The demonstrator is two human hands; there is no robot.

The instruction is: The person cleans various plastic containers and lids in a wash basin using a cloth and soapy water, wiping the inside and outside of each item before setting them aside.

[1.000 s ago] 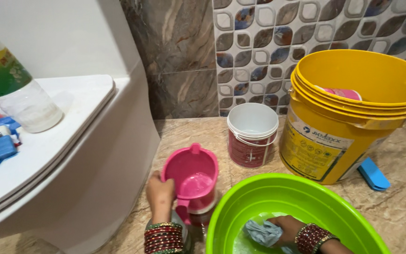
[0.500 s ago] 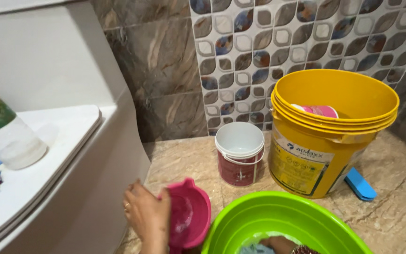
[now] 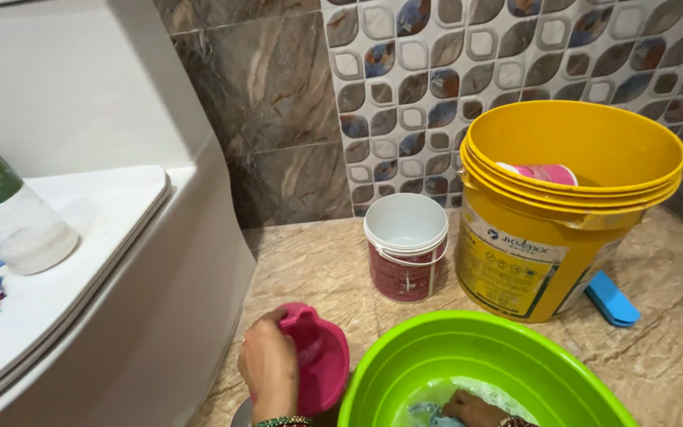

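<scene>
right hand (image 3: 468, 407): down in the lime-green round plastic basin (image 3: 405, 356), fingers pressed on a grey-blue wet cloth (image 3: 428, 413) lying in shallow soapy water; whether the fingers are closed around the cloth, cannot tell.
left hand (image 3: 269, 365): clamped on the rim of the pink plastic mug (image 3: 318, 360), which is tilted on its side just left of the basin.
step: looks like cloth being soaked or rinsed, with the mug tipped beside it.
next move: steady grip on the mug; cloth needs gathering into the fist.
mid: small white-rimmed red plastic tub (image 3: 406, 247) on the floor.
far: yellow plastic bucket (image 3: 571, 205), blue scrubber (image 3: 612, 299) beside it.
left: white toilet (image 3: 120, 261), green-liquid bottle (image 3: 1, 213) on its lid.
</scene>
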